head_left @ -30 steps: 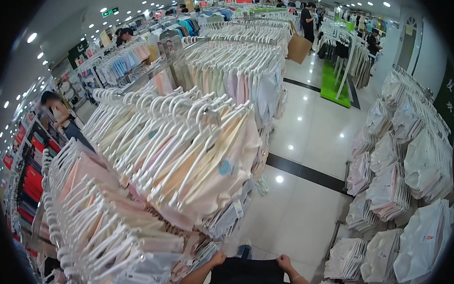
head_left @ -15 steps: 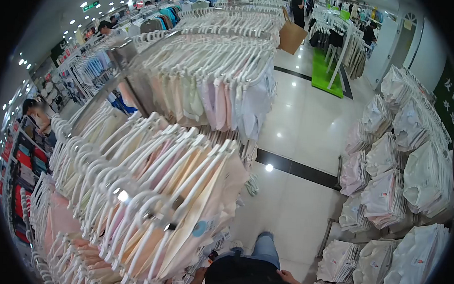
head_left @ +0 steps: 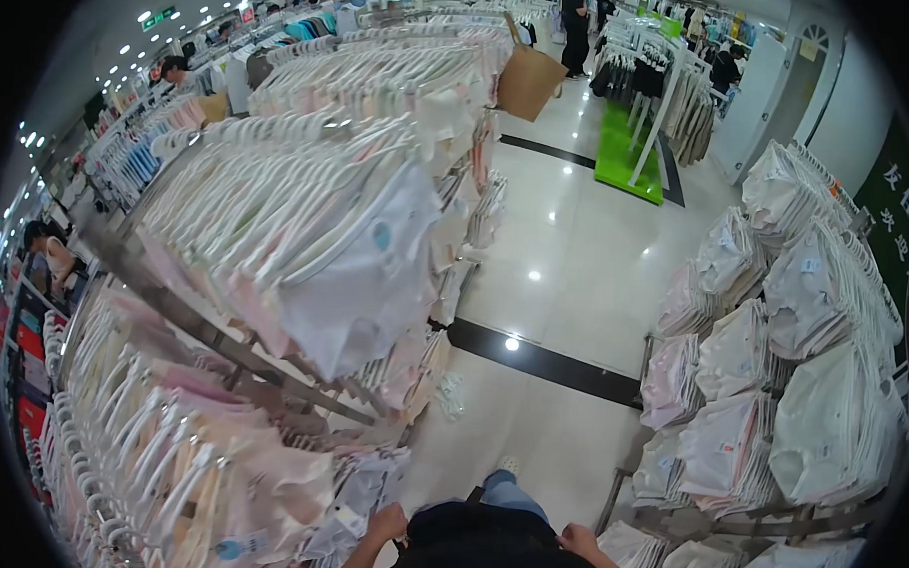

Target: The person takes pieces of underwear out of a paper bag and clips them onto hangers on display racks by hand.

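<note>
My left hand (head_left: 388,523) is at the bottom, left of my black top (head_left: 481,535), its fingers curled. Anything inside that grip is hidden from the camera. It is nearest to the lower row of pale underwear (head_left: 298,479) on white hangers. My right hand (head_left: 577,540) is also curled, on the other side of the black top, and its palm is hidden. Nearest to it is a stack of white underwear (head_left: 633,551) low on the right rack. Neither hand touches the hanging clothes.
A metal rack bar (head_left: 222,336) runs along the left. Hung underwear (head_left: 735,434) lines the right. Between them lies a tiled aisle (head_left: 543,317) with a crumpled pale item (head_left: 452,395) on the floor. Ahead are a brown paper bag (head_left: 531,82), a green platform (head_left: 619,170) and several people.
I have moved forward along the aisle, and the near left rack has slid down and left. My left hand has risen further into view. The right hand remains beside the black top.
</note>
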A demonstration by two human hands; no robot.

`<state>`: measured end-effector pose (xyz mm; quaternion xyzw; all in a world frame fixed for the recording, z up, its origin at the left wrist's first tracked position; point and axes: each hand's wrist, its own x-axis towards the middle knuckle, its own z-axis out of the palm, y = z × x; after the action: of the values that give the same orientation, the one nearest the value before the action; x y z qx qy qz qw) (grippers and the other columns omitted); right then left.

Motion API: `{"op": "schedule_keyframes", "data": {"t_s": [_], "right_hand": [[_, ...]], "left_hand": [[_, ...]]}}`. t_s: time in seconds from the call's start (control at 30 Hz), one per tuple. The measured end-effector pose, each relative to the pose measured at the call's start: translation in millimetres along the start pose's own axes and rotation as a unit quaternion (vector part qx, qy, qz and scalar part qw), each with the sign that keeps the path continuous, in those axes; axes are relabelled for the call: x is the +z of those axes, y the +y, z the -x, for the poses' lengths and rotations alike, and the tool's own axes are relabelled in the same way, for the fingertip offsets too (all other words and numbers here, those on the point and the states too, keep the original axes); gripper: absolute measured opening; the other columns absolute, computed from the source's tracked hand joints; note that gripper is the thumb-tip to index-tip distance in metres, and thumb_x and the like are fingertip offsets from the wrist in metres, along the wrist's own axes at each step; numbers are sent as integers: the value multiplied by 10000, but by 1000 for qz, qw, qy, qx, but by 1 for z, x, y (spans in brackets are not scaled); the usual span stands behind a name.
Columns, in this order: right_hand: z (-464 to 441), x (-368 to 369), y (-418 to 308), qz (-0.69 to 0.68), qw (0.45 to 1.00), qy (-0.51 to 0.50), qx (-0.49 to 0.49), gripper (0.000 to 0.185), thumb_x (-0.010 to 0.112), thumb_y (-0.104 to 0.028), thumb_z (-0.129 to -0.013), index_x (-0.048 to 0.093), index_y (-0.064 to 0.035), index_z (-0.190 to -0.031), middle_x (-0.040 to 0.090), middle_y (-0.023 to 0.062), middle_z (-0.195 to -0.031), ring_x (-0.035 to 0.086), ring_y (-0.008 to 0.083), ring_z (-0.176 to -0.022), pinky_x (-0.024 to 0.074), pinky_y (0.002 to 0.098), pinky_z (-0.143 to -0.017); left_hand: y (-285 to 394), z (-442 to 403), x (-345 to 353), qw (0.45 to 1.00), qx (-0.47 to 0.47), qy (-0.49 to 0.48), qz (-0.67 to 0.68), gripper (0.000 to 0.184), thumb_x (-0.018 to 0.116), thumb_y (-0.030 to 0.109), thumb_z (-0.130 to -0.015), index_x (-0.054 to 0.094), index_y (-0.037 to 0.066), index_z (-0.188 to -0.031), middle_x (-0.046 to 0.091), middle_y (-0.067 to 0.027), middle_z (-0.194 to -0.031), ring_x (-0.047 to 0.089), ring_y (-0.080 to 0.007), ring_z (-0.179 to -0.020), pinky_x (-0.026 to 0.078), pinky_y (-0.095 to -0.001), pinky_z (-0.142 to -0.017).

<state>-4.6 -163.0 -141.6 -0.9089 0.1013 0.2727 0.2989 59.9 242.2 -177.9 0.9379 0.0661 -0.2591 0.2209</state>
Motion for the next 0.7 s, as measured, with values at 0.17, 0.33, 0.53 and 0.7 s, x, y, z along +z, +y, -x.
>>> {"op": "schedule_keyframes", "data": {"t_s": [0.17,0.33,0.53,0.7], "right_hand": [[-19,-98,-7,-263,957,-117,48,253,593,-270,-679,557,-22,-715,546,43,-572,518,123,-501,410,230,-487],[-42,-122,9,-238,949,-193,-78,265,585,-265,-698,556,-20,-795,554,56,-678,519,118,-594,413,233,-523],[-96,-102,79,-213,947,-229,-76,286,543,-264,-699,532,-18,-845,547,131,-676,544,230,-628,423,313,-561],[-134,-176,40,-201,960,-189,-54,280,538,-258,-699,530,-15,-838,545,139,-677,540,241,-632,421,317,-562]], "left_hand": [[68,-9,-35,886,93,-454,12,292,484,282,-688,561,23,-801,575,-119,-770,563,-221,-713,434,-337,-652],[107,14,-59,839,227,-477,134,345,507,312,-683,553,13,-850,577,-118,-764,549,-206,-738,415,-328,-642],[150,-11,-65,853,166,-458,186,346,509,313,-680,551,11,-845,574,-125,-761,547,-213,-737,414,-329,-639],[193,-66,-64,885,129,-399,204,347,510,314,-678,550,10,-841,571,-131,-759,546,-219,-736,413,-329,-637]]}}
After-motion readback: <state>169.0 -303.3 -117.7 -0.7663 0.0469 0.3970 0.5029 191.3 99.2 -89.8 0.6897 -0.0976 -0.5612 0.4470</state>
